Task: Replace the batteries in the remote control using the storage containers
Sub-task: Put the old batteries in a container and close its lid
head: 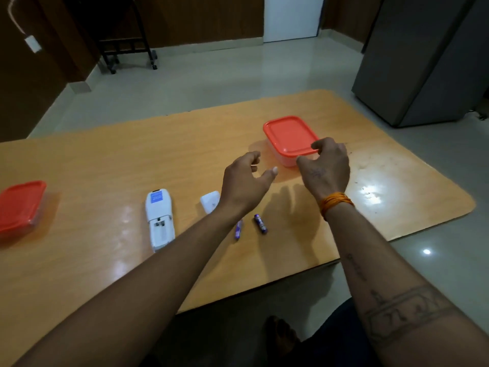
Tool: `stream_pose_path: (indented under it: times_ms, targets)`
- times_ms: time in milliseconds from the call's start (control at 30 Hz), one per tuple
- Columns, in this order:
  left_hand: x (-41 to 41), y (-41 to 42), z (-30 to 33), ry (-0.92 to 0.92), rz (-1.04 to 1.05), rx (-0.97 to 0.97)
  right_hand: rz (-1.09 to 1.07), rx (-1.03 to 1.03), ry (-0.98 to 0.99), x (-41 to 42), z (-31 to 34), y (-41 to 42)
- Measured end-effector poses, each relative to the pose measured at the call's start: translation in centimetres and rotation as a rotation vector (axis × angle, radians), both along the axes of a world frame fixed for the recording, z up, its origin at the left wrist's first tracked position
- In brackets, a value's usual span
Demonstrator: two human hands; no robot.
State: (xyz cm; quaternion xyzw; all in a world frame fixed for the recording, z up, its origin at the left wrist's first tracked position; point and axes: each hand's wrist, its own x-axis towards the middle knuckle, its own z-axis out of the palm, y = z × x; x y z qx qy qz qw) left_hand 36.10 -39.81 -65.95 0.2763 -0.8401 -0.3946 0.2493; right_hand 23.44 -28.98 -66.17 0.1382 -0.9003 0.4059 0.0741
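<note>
A white remote control (pixel 159 219) lies face down on the wooden table (pixel 105 165), its battery bay open and empty. Its white cover (pixel 209 201) lies to the right, partly behind my left wrist. Two purple batteries (pixel 260 223) lie near the front edge, one (pixel 238 229) partly hidden by my left forearm. A clear container with a red lid (pixel 289 137) stands at the back right. My right hand (pixel 324 165) has its fingertips on the lid's near right corner. My left hand (pixel 246 181) hovers open just left of the container, holding nothing.
A second red-lidded container (pixel 19 207) sits at the table's left edge. A grey cabinet (pixel 423 62) stands on the floor at the right, and a black wheeled stand (pixel 127 49) at the back left. My knee and foot show below the table's front edge.
</note>
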Motion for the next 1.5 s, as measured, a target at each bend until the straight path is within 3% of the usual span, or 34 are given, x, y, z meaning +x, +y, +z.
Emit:
stream_pose_path:
  times_ms: [333,633,767,900,1033,1167,1333,1500]
  targets:
    - [-8.9,0.5,-1.4,0.036,0.054,0.308,0.183,0.017,-0.213,-3.4,-1.8,0.4]
    - [-7.2,-1.0,-0.6,0.082,0.169,0.464,0.333,0.02,-0.136,-3.0,-2.1,0.1]
    - [-3.3,-2.4,0.4,0.143,0.106,0.426,0.446,-0.089,-0.035,-1.1,-1.5,-0.1]
    - [1.0,-3.6,0.3,0.045,-0.095,0.319,0.558,-0.115,0.131,1.0,-0.4,-0.1]
    - [3.5,-2.7,0.1,-0.015,0.054,0.123,0.63,-0.081,0.198,3.5,0.6,-1.0]
    - [5.0,-1.9,-0.5,-0.039,0.23,0.068,0.786,-0.084,0.206,6.0,0.8,-1.7]
    - [7.0,-2.6,-1.0,-0.029,0.327,0.018,0.854,0.034,0.337,7.4,0.6,-2.3]
    - [7.4,-3.6,-0.3,-0.04,0.336,-0.051,0.838,0.026,0.529,8.2,0.6,-3.1]
